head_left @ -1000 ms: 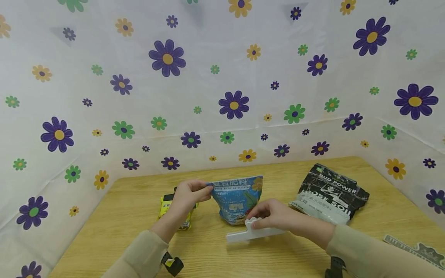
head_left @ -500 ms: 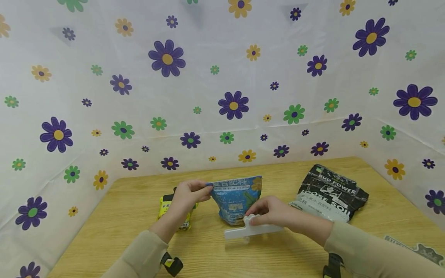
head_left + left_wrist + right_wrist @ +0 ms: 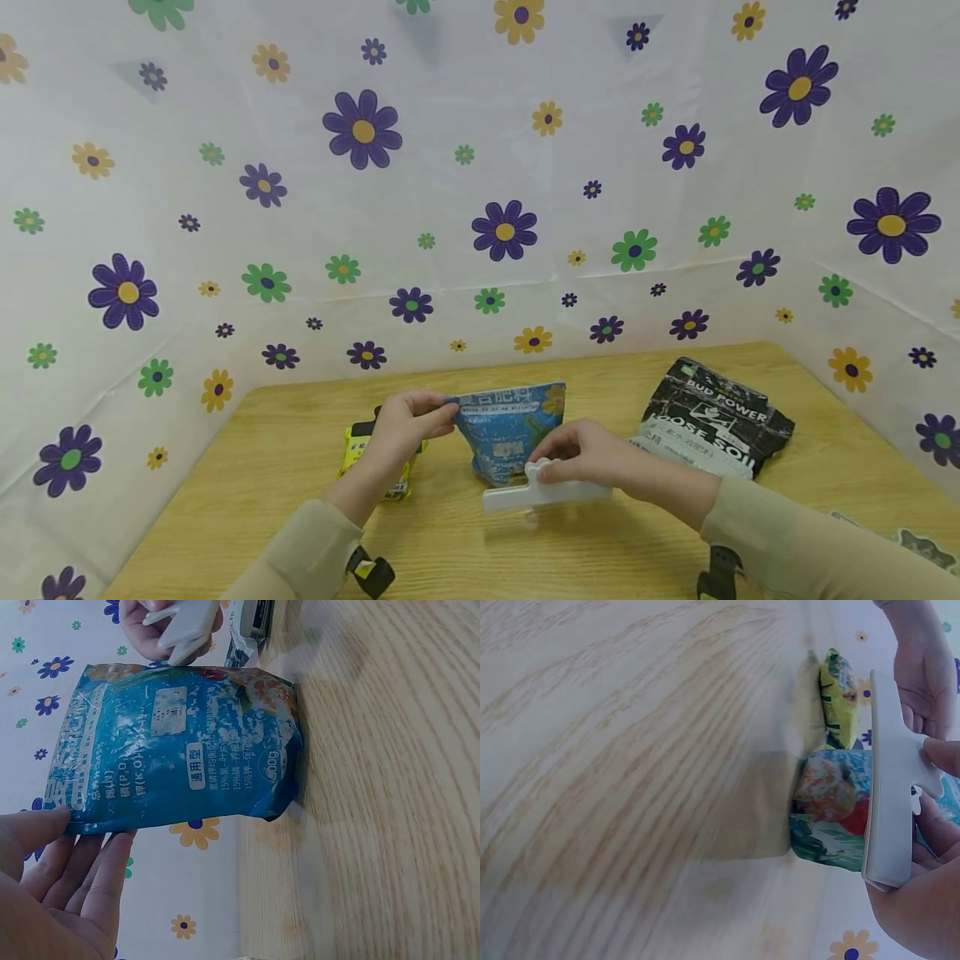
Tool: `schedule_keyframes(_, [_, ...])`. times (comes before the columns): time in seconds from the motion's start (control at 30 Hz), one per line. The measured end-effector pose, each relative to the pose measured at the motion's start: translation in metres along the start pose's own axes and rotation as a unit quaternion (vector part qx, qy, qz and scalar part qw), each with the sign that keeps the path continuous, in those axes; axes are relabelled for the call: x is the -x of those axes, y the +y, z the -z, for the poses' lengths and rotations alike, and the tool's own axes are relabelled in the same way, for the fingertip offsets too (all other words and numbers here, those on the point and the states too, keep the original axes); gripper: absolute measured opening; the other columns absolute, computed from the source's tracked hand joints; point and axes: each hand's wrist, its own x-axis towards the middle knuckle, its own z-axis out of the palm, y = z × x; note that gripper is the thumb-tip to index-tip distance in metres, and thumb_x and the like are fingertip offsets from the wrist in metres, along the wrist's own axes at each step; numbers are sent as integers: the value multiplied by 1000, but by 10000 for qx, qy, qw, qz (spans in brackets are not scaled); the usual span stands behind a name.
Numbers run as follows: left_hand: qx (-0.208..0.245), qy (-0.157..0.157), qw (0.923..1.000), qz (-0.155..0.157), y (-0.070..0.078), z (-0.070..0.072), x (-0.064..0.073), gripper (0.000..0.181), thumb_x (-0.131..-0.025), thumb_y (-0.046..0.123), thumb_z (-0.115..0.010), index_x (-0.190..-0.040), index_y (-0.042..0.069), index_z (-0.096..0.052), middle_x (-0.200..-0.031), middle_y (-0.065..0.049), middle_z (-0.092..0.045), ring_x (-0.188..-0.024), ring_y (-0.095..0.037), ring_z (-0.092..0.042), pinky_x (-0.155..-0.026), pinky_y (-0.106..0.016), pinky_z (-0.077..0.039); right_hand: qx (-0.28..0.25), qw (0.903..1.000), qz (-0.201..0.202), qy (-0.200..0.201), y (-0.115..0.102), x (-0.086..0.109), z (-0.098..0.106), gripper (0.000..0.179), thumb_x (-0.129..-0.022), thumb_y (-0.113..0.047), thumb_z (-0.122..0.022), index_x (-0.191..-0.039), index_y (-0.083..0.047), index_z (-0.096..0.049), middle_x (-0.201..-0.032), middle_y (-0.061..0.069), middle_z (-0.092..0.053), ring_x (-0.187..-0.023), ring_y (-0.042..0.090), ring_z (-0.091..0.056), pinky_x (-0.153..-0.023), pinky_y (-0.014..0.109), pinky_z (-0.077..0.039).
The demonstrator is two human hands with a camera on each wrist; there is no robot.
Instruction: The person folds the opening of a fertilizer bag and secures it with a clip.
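Note:
A blue printed pouch [image 3: 506, 433] of what looks like fertilizer stands upright on the wooden table. My left hand [image 3: 412, 421] pinches its top left corner between thumb and fingers; the left wrist view shows the thumb on the front face of the pouch [image 3: 180, 750]. In front of the pouch's lower right, my right hand [image 3: 581, 454] holds a long white bag clip [image 3: 510, 499] by its scalloped handle. From the right wrist, the clip [image 3: 891, 787] overlaps the pouch [image 3: 832, 802] in view; whether they touch I cannot tell.
A yellow packet [image 3: 401, 483] lies left of the pouch, partly behind my left wrist. At the right rests a black and white "Loose Soil" bag [image 3: 712, 417]. A flat grey bear-shaped piece [image 3: 926, 546] sits near the right edge, partly covered by my sleeve. Flowered sheeting [image 3: 450, 192] surrounds the table [image 3: 262, 467].
My right hand and the clip have shifted slightly up and left, and a clear part now shows below the clip's bar. The left hand and pouch have stayed in place.

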Motion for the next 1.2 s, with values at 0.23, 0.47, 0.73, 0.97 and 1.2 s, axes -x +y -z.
schedule_keyframes(0.23, [-33,-7,10000,8,0,0,0,20,-103,10,-71,-115,-5,-75,-106,-9,-76,-94,-19,-79,-101,-44,-64,181,9997,54,138,-7,0,3,24,-94,-13,-79,-115,0,-79,-108,10,-79,-90,11,-68,-78,26,-59])
schedule_keyframes(0.47, [-72,9,10000,41,0,-1,0,21,-103,9,-71,-116,-6,-75,-111,-13,-76,-96,-21,-79,-98,-41,-65,308,9993,138,151,-16,1,6,24,-94,-13,-78,-115,0,-79,-109,12,-78,-89,12,-67,-76,27,-59])
schedule_keyframes(0.73, [-92,-2,9999,88,2,-2,-1,23,-103,11,-72,-117,-6,-74,-113,-15,-76,-91,-14,-77,-99,-43,-65,479,9981,81,368,-30,-3,10,21,-95,-17,-79,-112,-6,-81,-114,9,-77,-95,14,-66,-82,26,-57])
schedule_keyframes(0.97, [-59,-16,10000,78,3,-1,-2,23,-102,11,-72,-118,-6,-73,-113,-16,-77,-88,-11,-76,-94,-36,-67,490,9977,110,464,-37,-4,12,23,-94,-17,-79,-113,-5,-80,-110,9,-78,-91,14,-66,-78,26,-57])
schedule_keyframes(1.2, [-11,-26,10000,49,2,-1,-1,21,-102,9,-72,-115,-6,-74,-110,-13,-76,-92,-17,-77,-94,-35,-67,353,9964,81,766,-44,-6,12,26,-92,-18,-79,-113,-5,-80,-110,9,-78,-90,13,-66,-77,23,-56])
